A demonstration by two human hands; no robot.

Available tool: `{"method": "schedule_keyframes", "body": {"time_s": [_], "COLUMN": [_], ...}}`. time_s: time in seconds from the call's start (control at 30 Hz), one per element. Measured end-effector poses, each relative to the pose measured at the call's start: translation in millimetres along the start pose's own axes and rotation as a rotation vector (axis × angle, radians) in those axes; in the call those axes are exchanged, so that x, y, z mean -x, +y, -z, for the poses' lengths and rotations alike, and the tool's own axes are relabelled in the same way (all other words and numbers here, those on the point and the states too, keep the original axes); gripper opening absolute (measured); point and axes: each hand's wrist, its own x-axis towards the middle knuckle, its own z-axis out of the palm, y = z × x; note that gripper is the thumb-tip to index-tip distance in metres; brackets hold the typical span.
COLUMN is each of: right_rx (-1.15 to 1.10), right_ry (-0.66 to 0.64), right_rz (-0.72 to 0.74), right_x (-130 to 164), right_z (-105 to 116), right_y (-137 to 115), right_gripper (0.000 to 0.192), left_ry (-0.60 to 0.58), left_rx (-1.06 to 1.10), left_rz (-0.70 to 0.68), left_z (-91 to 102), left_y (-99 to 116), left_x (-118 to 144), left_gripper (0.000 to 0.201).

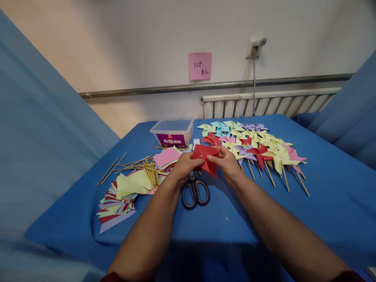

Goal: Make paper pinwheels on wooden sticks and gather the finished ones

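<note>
Red paper (205,156) between both hands, just beyond the scissors' handles (192,183).
Left hand (185,164) nearly closed, pinching its left side; right hand (226,160) likewise, right side. I'd keep thumb pressure light and even; squeezing could crease it.

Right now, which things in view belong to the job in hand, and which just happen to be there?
Likely the job's:
red paper, held in left hand and right hand
scissors
paper stacks
sticks
pinwheels

Likely just there:
pink wall note
pipe
radiator
tub, perhaps
</note>
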Motion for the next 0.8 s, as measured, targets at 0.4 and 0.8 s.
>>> {"method": "schedule_keyframes", "body": {"time_s": [0.4, 0.8], "right_rx": [-0.158, -0.345], "right_ry": [0.157, 0.275], "right_rz": [-0.011, 0.007], "right_x": [-3.2, -2.2], "right_z": [-5.8, -15.0], "right_y": [18.7, 20.6], "right_gripper": [0.038, 0.037], "left_ry": [0.067, 0.052], "left_rx": [0.26, 0.505], "left_rz": [-0.005, 0.017], "left_z": [-10.7, -28.8], "left_y": [-6.6, -15.9], "left_x": [-0.7, 0.4], "left_gripper": [0.028, 0.025]}}
